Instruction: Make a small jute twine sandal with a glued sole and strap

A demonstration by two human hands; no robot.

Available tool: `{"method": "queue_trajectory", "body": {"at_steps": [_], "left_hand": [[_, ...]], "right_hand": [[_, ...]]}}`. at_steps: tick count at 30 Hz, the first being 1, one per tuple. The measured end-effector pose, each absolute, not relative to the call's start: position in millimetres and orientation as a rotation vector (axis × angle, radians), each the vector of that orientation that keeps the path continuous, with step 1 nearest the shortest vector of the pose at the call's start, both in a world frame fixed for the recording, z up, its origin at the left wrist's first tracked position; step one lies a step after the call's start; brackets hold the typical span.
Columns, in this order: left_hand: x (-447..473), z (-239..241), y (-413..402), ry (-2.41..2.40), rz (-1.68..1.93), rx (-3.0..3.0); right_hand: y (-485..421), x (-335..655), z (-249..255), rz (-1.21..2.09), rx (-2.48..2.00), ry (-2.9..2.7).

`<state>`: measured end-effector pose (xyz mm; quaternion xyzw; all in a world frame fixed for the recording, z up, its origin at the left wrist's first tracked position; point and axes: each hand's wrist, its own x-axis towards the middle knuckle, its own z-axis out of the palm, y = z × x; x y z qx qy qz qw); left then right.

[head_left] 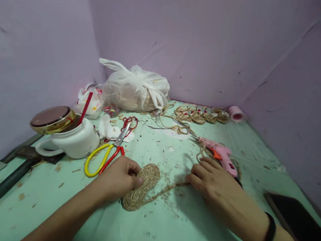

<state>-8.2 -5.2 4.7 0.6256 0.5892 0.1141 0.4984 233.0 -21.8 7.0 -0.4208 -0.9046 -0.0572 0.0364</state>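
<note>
Pinching the oval coil (pixel 145 185) at its left edge with the left grip (pixel 120 177), thumb across the top, fingertips partly hidden. Holding the strand (pixel 168 189) with the right grip (pixel 208 178), fingers bent close together around it, by the look of things; too covered to tell where exactly the thumb presses. Strung fairly straight between the two grips, low over the desk (pixel 149 235), from the coil's lower right edge to the right fingers.

Best to press the coil firmly but not hard, so as not to buckle the rows under the left thumb. Hard to tell whether lying fully flat or slightly raised; probably wise to settle it against the desk before pulling. Draw the strand with light, even tension, level with the coil, to avoid gaps or doming. Watch the twist too: likely to loosen if rolled the wrong way between the fingers.

Mind the glue gun (pixel 225 157) just beyond the right grip, nozzle pointing left: better not to sweep the knuckles towards it. Give room likewise to the scissors (pixel 118 142) just beyond the left grip, blades pointing away, and to the mug (pixel 76 142) farther left.
</note>
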Motion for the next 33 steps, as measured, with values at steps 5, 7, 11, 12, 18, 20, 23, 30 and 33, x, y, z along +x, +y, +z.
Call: {"method": "queue_trajectory", "body": {"at_steps": [5, 7, 11, 12, 18, 20, 23, 30, 33], "left_hand": [[0, 4, -16, 1.740, 0.275, 1.874], [0, 5, -18, 1.762, 0.276, 1.956], [1, 7, -20, 1.724, 0.345, 1.952], [1, 8, -20, 1.721, 0.366, 1.944], [-2, 17, -26, 1.639, 0.200, 1.954], [-4, 18, -28, 1.592, 0.123, 1.983], [-6, 19, -29, 1.530, 0.062, 2.032], [-7, 19, -33, 1.452, 0.017, 2.104], [-7, 17, -34, 1.447, 0.019, 2.107]], "right_hand": [[-30, 236, -1, 0.121, -1.524, -2.602], [-30, 234, -3, 0.208, -1.505, -2.541], [-24, 221, 0, 0.377, -1.377, -2.457], [-22, 218, 1, 0.436, -1.332, -2.451], [-17, 207, -2, 0.672, -1.255, -2.481], [-17, 209, -3, 0.716, -1.230, -2.476], [-20, 212, 0, 0.755, -1.164, -2.487], [-37, 206, 3, 0.940, -1.052, -2.462], [-42, 199, -2, 0.919, -1.082, -2.470]]}}
